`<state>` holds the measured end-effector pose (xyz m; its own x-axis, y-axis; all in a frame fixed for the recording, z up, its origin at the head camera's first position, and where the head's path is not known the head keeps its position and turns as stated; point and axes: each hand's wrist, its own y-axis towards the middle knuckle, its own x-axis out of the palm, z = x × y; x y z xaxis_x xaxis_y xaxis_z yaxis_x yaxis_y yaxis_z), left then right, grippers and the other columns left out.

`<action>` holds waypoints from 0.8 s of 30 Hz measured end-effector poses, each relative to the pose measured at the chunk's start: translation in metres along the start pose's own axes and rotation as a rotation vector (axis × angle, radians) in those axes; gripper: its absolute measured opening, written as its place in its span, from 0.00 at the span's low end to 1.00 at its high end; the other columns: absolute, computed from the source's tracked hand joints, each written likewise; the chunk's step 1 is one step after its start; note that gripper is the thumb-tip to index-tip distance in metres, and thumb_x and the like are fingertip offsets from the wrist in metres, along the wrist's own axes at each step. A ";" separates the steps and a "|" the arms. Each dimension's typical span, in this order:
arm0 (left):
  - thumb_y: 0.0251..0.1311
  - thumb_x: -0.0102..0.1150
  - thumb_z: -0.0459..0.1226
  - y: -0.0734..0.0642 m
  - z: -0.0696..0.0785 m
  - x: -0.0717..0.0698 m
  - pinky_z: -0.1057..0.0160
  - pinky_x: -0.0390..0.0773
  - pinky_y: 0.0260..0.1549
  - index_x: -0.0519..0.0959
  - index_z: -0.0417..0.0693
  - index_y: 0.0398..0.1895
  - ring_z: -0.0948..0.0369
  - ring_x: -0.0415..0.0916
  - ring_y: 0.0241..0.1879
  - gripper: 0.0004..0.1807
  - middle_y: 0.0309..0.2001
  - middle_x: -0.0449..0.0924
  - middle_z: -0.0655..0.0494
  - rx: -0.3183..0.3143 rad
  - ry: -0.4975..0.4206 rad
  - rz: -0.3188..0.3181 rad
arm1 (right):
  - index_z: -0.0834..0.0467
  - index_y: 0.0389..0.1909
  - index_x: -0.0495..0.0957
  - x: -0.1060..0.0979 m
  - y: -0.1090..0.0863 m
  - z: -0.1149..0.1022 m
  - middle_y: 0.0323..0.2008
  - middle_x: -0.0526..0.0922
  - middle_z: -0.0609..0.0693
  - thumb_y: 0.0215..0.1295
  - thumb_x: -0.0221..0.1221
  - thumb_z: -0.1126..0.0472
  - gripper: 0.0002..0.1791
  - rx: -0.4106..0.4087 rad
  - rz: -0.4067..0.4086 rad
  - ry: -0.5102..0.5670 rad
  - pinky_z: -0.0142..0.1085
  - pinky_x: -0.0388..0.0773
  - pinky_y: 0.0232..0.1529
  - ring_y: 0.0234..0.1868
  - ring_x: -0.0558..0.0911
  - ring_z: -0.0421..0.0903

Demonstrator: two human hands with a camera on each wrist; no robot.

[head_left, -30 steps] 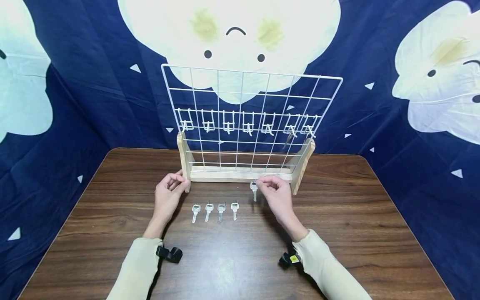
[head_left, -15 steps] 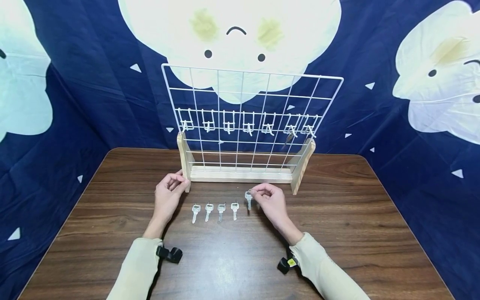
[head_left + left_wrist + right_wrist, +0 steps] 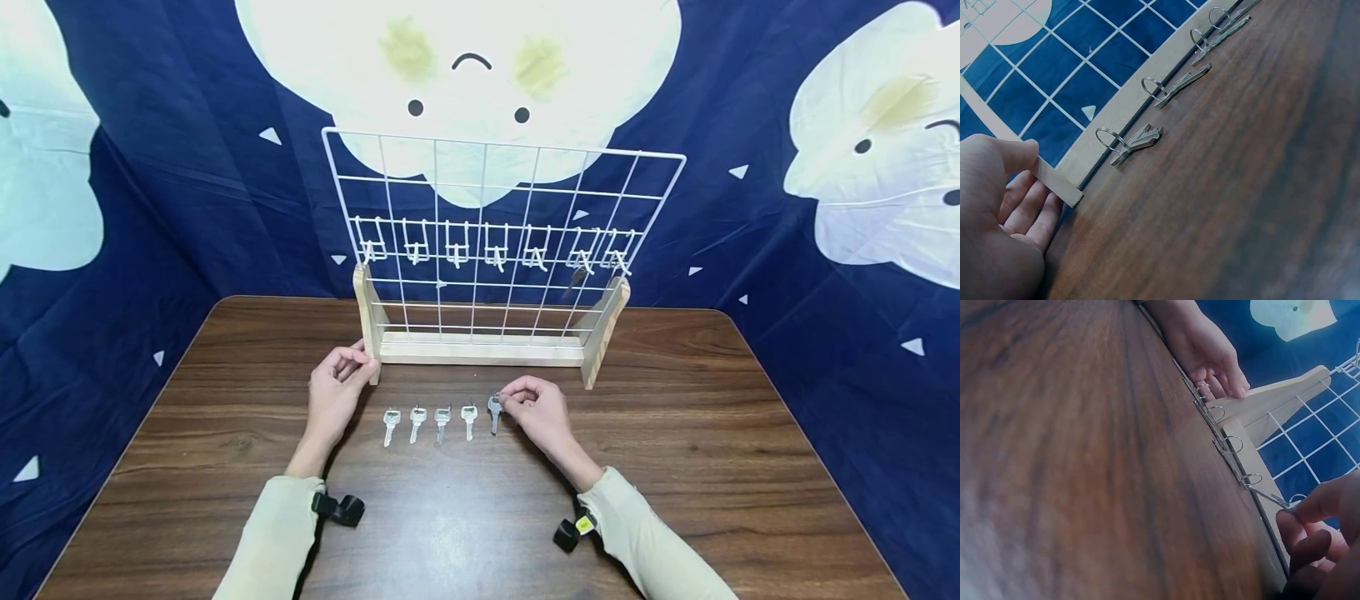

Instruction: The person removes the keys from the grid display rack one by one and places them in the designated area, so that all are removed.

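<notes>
My left hand point(image 3: 336, 387) grips the front of the left wooden foot point(image 3: 368, 321) of a wire-grid rack point(image 3: 480, 348), with the thumb on top in the left wrist view. My right hand point(image 3: 542, 412) pinches a silver key point(image 3: 494, 406) near its ring, between thumb and forefinger. This key points toward me, low over the table, at the right end of a row of keys. In the right wrist view the held key point(image 3: 1270, 496) tilts down beside the row; whether its tip touches the wood I cannot tell. Several more silver keys point(image 3: 442, 427), each with a ring, lie left of it.
White hooks point(image 3: 496, 257) line the grid. Something dark, apparently a key point(image 3: 577, 278), hangs at the second hook from the right. The rack stands on a brown wooden table point(image 3: 712, 433) before a blue cloth point(image 3: 225, 192) with white clouds.
My right hand has moved down and slightly left, bringing the pinched key from near the rack's base to the end of the row. The left hand has stayed still.
</notes>
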<state>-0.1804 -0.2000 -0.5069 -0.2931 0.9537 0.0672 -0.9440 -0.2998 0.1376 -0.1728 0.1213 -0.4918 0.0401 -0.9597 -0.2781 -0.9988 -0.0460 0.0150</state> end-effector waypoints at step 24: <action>0.73 0.66 0.22 -0.001 0.001 0.001 0.77 0.81 0.60 0.75 0.21 0.46 0.77 0.83 0.54 0.10 0.71 0.80 0.33 0.008 0.020 0.011 | 0.49 0.26 0.88 0.002 0.004 0.026 0.20 0.82 0.38 0.59 0.72 0.62 0.05 -0.257 0.049 -0.304 0.28 0.70 0.21 0.21 0.74 0.36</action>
<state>-0.1800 -0.1991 -0.5064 -0.3065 0.9506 0.0488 -0.9396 -0.3103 0.1446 -0.1775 0.1270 -0.5175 -0.0560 -0.8385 -0.5420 -0.9583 -0.1071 0.2648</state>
